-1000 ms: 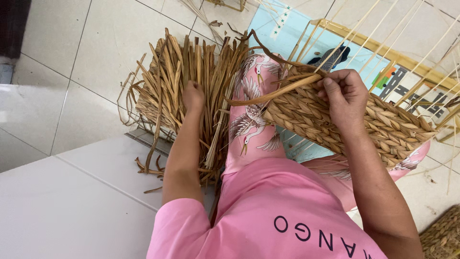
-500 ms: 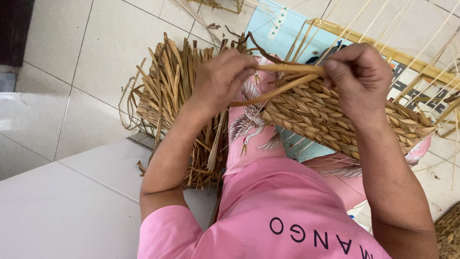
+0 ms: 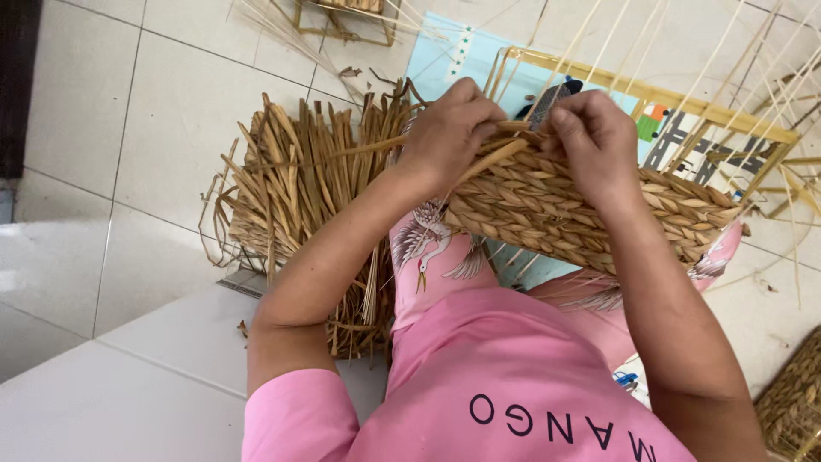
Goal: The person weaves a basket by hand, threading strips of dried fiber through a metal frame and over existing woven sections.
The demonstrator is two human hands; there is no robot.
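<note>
Tiled floor [image 3: 128,128] bearing a loose straw pile [image 3: 291,197]; woven basket [image 3: 581,214] across the lap. Left hand [image 3: 449,128] and right hand [image 3: 594,141] pinch one strand [image 3: 492,158] at its rim; overtightening might snap it.

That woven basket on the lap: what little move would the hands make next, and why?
Probably pull the loose strand snug and tuck it behind the next upright rib. The left hand and right hand both pinch at the top edge of the woven basket, where the strand lies slack and unwoven.
</note>
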